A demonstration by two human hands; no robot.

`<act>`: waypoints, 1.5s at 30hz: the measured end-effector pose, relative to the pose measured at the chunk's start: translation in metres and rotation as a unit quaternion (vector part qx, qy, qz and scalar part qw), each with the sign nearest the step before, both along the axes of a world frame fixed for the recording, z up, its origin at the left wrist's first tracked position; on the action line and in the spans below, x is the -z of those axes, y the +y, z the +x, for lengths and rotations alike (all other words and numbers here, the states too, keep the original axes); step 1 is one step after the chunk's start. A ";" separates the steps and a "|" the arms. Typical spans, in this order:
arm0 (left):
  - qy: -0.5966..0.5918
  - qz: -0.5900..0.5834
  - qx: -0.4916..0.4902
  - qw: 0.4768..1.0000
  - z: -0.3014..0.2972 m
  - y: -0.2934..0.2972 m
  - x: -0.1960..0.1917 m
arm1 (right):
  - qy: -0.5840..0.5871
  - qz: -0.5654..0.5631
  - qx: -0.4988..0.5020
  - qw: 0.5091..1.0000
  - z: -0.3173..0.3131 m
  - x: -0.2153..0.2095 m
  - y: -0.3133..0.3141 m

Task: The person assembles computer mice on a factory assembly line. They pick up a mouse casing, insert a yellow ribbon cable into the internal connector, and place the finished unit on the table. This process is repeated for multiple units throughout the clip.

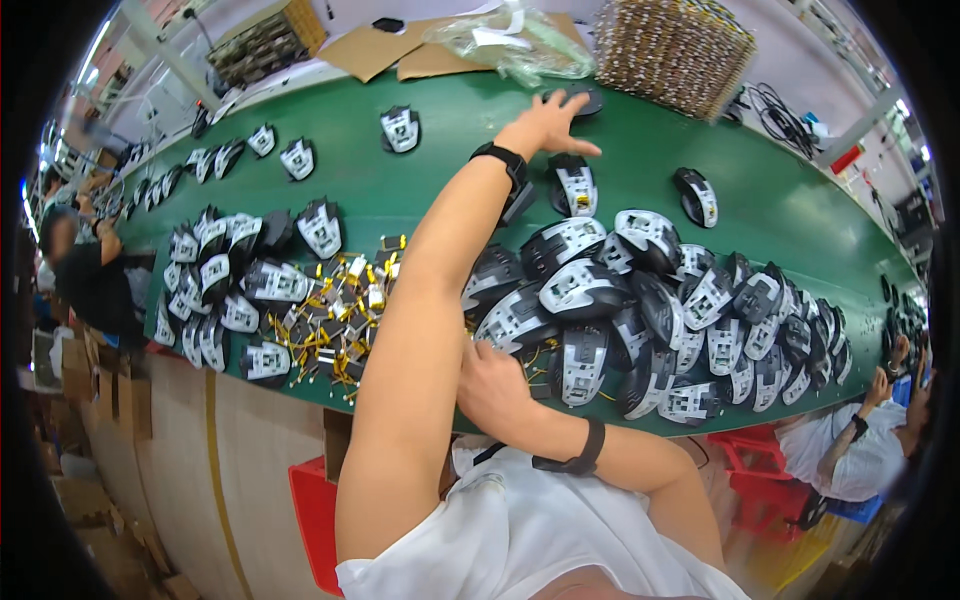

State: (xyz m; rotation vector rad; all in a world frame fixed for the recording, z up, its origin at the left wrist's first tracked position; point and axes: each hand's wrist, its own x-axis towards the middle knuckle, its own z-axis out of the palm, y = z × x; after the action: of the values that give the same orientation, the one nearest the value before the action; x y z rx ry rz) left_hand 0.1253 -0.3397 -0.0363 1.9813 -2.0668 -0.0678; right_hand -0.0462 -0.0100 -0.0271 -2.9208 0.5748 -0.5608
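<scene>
My left hand (552,124) is stretched far across the green bench, its fingers spread beside a dark computer mouse (585,103) near the back edge. Just below that hand stands a mouse with a white, opened underside (573,185). My right hand (492,388) is close to my body at the bench's front edge, against my left forearm. Its fingertips are hidden there, so what it may hold does not show. A large heap of black-and-white mouse bodies (585,290) lies to its right. Left of my forearm is a pile of small dark parts with yellow wires (335,320).
More mouse bodies (213,270) cluster at the left, and others sit spaced along the green bench (440,200). A stacked crate-like bundle (675,55), clear plastic (515,45) and cardboard (375,50) line the back. People work at both sides; a red bin (315,520) stands below.
</scene>
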 end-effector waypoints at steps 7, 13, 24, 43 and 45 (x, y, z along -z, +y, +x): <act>0.031 0.043 -0.015 0.998 -0.013 -0.044 -0.010 | 0.002 0.022 -0.044 0.999 -0.001 0.016 0.000; -0.073 0.008 -0.028 0.997 -0.004 -0.066 -0.021 | -0.064 0.121 -0.071 0.988 -0.003 0.030 0.000; -0.098 0.012 -0.091 0.991 -0.012 -0.070 0.004 | -0.060 0.311 -0.089 0.944 -0.049 -0.009 -0.019; 0.742 -0.197 0.001 0.641 -0.064 0.360 -0.111 | -0.232 0.841 -0.073 0.482 -0.080 -0.058 -0.058; 0.761 -0.249 -0.040 0.597 -0.080 0.374 -0.090 | -0.207 0.862 -0.081 0.456 -0.079 -0.051 -0.058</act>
State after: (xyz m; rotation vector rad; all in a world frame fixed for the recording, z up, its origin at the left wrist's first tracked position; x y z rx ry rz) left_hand 0.0453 0.0341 0.0534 0.8272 -0.6433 -0.7549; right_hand -0.1251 -0.0678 0.0240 -0.7582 0.3221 -0.2389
